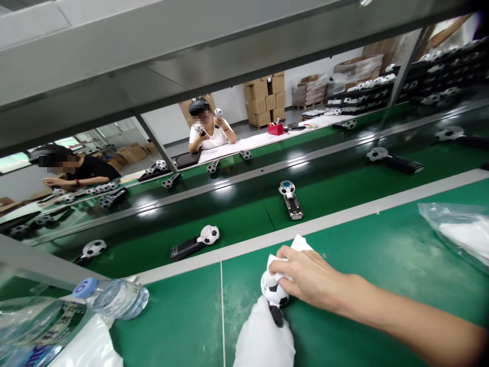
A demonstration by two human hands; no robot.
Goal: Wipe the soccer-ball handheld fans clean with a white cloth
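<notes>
Near the front of the green table, my left hand [264,336], in a white glove, is closed round the black handle of a device with a football-patterned round head [275,294]. My bare right hand [301,275] pinches a white wipe [301,243] and presses it against the upper part of that head. The wipe and fingers hide some of the head, and the glove covers most of the handle. Beyond the table edge, a similar device [292,201] with a blue disc and exposed circuit board lies on the green conveyor.
More football-headed devices [209,235] lie along the conveyor [244,219]. Water bottles [120,298] stand at the left, and a plastic bag with white contents [464,232] lies at the right. Across the line, two people sit working. A low shelf [171,56] spans overhead.
</notes>
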